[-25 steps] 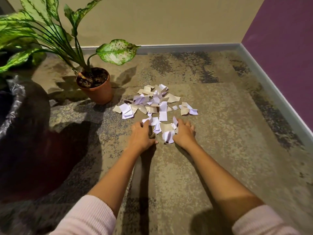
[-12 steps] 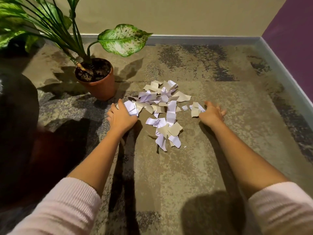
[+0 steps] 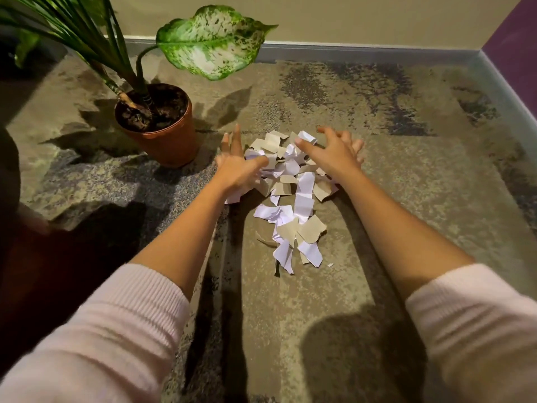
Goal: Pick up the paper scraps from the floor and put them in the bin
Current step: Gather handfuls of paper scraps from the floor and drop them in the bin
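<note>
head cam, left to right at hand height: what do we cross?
plant pot → left hand → paper scraps → right hand → purple wall

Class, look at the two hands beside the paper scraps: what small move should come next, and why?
Probably sweep the left hand and right hand inward to bunch the paper scraps: both hands flank the pile's far end, fingers spread, nothing lifted yet.
</note>
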Motion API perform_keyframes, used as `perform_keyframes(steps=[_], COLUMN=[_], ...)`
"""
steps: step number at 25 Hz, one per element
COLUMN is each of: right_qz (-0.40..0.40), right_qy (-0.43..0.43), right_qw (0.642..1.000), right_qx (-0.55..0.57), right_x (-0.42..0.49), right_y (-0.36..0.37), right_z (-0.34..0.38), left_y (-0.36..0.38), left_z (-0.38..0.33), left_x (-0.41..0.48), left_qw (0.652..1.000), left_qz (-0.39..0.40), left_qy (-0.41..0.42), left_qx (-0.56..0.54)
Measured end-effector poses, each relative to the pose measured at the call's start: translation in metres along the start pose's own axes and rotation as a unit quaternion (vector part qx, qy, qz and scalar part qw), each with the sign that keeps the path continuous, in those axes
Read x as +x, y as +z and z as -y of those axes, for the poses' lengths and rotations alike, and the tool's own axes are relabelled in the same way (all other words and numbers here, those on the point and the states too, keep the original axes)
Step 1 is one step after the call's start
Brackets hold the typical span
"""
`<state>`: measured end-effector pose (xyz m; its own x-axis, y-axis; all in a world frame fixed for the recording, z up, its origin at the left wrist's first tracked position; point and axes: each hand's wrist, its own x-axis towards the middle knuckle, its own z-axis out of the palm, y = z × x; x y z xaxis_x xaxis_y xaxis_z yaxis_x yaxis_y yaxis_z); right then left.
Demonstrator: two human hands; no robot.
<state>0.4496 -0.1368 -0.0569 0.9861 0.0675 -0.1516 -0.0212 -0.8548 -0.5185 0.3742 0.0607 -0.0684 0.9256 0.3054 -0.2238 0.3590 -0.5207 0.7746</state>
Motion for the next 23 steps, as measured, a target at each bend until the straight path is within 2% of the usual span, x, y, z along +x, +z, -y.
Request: perform_keyframes(steps=[3, 5, 6, 10, 14, 18, 23], right_qz=[0.113, 0.178, 0.196, 0.190, 0.195, 0.249, 0.256], right_qy=[-0.010, -0.041, -0.060, -0.058, -0.077, -0.071, -0.073], right_qw=[0.994, 0.982, 0.976, 0.976, 0.972, 0.961, 0.957], right_qx=[-0.002, -0.038, -0.075, -0.091, -0.106, -0.094, -0.113], right_x=[0.022, 0.026, 0.024, -0.001, -0.022, -0.056, -0.120], right_y=[0.006, 0.014, 0.018, 0.030, 0.025, 0.017, 0.006], right_z=[0.020, 0.031, 0.034, 0.039, 0.031, 0.018, -0.004], left_y=[0.015, 0.024, 0.026, 0.023, 0.022, 0.023, 0.031], left_z=[-0.006, -0.006, -0.006, 0.000, -0.003, -0.006, -0.003], left_x=[0.017, 0.021, 0.022, 0.018, -0.013, -0.052, -0.114], left_qw=[0.986, 0.947, 0.937, 0.943, 0.958, 0.950, 0.939], left_qz=[0.078, 0.131, 0.139, 0.151, 0.110, 0.146, 0.192], left_qy=[-0.003, 0.006, 0.008, 0.011, 0.023, 0.027, 0.035], left_qx=[0.150, 0.295, 0.321, 0.296, 0.262, 0.276, 0.284])
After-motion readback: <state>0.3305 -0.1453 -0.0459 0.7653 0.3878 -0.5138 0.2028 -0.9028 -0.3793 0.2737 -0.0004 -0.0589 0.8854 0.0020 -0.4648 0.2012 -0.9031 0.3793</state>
